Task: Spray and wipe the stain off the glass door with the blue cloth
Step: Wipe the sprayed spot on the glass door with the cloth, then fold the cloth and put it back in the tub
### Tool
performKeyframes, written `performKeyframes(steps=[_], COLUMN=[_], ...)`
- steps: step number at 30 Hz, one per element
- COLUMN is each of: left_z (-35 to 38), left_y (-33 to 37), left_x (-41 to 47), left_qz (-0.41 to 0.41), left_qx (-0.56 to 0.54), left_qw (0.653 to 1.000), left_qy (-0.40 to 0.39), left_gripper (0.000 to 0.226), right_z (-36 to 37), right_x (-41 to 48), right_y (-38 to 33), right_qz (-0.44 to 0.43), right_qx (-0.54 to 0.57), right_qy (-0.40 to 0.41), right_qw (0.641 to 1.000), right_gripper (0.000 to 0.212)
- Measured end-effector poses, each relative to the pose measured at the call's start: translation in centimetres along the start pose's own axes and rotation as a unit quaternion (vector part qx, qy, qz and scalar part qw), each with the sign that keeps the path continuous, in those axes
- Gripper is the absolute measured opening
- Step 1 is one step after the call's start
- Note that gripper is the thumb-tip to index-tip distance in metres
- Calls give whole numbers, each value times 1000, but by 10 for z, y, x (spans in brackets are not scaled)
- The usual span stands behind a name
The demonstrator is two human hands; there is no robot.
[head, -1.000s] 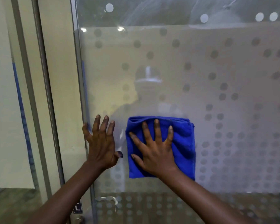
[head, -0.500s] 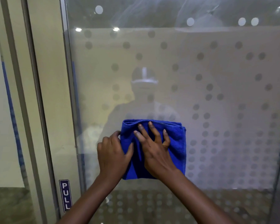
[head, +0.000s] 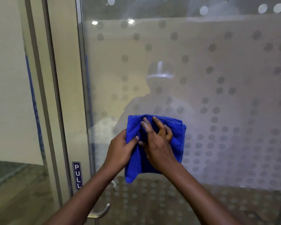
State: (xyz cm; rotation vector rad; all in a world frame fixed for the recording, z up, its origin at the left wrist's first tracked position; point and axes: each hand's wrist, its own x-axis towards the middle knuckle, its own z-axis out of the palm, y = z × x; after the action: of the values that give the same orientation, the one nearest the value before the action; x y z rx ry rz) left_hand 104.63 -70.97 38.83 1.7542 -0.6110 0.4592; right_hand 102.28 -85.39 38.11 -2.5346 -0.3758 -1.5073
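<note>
A folded blue cloth (head: 177,138) is held against the frosted, dotted glass door (head: 217,95) at about chest height. My left hand (head: 120,150) pinches the cloth's left edge between thumb and fingers. My right hand (head: 157,143) presses on the cloth's middle with its fingers bent and bunching the fabric. The cloth's lower left corner hangs loose below my hands. No spray bottle is in view. I cannot make out a distinct stain on the glass.
The door's metal frame (head: 81,95) runs down the left, with a blue PULL sign (head: 77,175) on the panel beside it. A curved metal handle (head: 101,211) sits low under my left forearm. A fixed glass panel (head: 11,95) stands further left.
My left hand left the bare glass and took hold of the cloth's left edge. My right hand went from flat and spread to curled, bunching the cloth. The view shifted slightly left.
</note>
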Motion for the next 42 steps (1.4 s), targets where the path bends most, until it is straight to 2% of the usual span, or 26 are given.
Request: performKeyframes(steps=[2, 5, 9, 13, 14, 15, 16, 18, 19, 21, 23, 26, 27, 32, 34, 37, 39, 42], left_z=[-12, -38, -79, -126, -140, -154, -167, -194, -207, -232, -258, -300, -314, -379, -404, -444, -473, -517], left_y=[5, 10, 9, 3, 1, 0, -2, -5, -7, -13, -18, -20, -20, -21, -21, -19, -22, -34], left_x=[-8, -18, -33, -46, -48, -51, -55, -63, -68, -80, -93, -113, -120, -151, -166, -191, -211, -249], left_qz=[-55, -117, -161, -173, -180, -187, -193, -202, -209, -230, -266, -329, -339, -351, -354, -361, -354, -346], left_qx=[-155, -251, -255, -224, -224, -230, -240, -263, -267, -277, -296, -311, -312, -306, -292, -263, -202, -78], left_qw=[986, 961, 953, 956, 953, 949, 943, 933, 930, 920, 903, 874, 868, 858, 858, 856, 862, 849], left_qy=[-19, -22, 4, 73, 94, 111, 124, 138, 143, 154, 160, 175, 183, 215, 231, 259, 302, 390], left_gripper=[17, 19, 10, 6, 7, 9, 10, 8, 6, 10, 18, 27, 28, 25, 28, 28, 26, 37], right_z=[2, 8, 26, 49, 56, 63, 70, 81, 87, 99, 109, 121, 127, 144, 148, 153, 160, 172], right_x=[-4, -12, -30, -49, -53, -58, -64, -72, -74, -74, -66, -49, -44, -25, -22, -20, -18, -17], right_y=[-11, -34, -67, -107, -117, -127, -137, -162, -174, -198, -221, -254, -263, -326, -357, -406, -437, -485], right_qz=[12, 124, 215, 330, 371, 406, 431, 473, 486, 486, 466, 438, 437, 414, 373, 323, 312, 318], right_qx=[42, 194, 373, 468, 497, 542, 597, 692, 720, 765, 792, 790, 788, 795, 796, 786, 773, 756], right_qy=[-19, -67, -155, -246, -254, -265, -288, -324, -322, -288, -263, -267, -275, -346, -381, -422, -421, -426], right_qw=[999, 971, 889, 782, 742, 686, 612, 438, 377, 308, 294, 335, 334, 276, 285, 316, 358, 382], right_gripper=[63, 64, 88, 100, 111, 121, 123, 90, 77, 63, 50, 40, 39, 38, 27, 32, 40, 43])
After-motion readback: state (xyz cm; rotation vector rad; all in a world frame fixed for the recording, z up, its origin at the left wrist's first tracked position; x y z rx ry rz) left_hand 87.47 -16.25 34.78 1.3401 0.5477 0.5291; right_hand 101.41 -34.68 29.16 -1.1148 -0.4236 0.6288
